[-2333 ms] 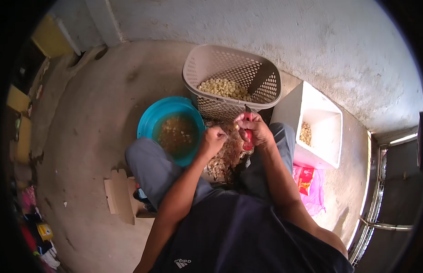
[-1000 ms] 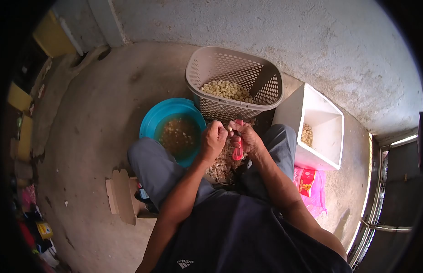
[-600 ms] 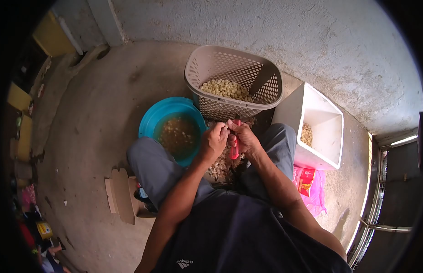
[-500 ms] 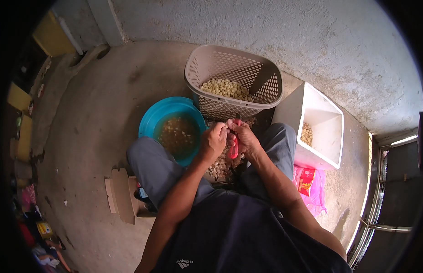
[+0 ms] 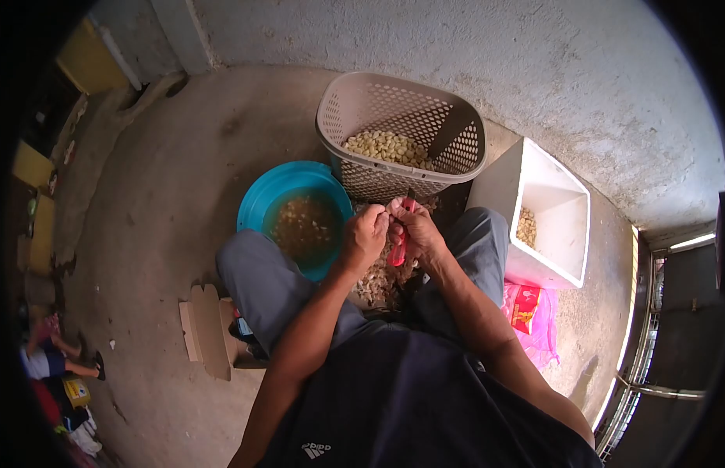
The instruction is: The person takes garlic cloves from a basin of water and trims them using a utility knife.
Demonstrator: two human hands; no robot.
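Note:
My right hand (image 5: 417,232) is closed round a knife with a red handle (image 5: 397,254); its short dark blade points away from me. Close beside it, my left hand (image 5: 364,234) has its fingers pinched together, and whatever lies in them is too small to make out. Both hands are over a heap of papery peelings (image 5: 378,285) between my knees. Left of them, a blue basin (image 5: 253,204) holds cloudy water with pale pieces like garlic cloves (image 5: 304,218). A brown perforated basket (image 5: 378,181) beyond my hands contains many pale cloves (image 5: 390,147).
To the right stands a white foam box (image 5: 561,234) with cloves inside, near a pink plastic bag (image 5: 540,343). A cardboard box (image 5: 210,331) lies by my left leg. A wall (image 5: 549,70) rises behind the basket. At far left, another person's leg (image 5: 78,366) shows.
My hands remain together, with the knife tilted slightly differently and its blade showing more. At the far left, another person's leg and arm have come into view.

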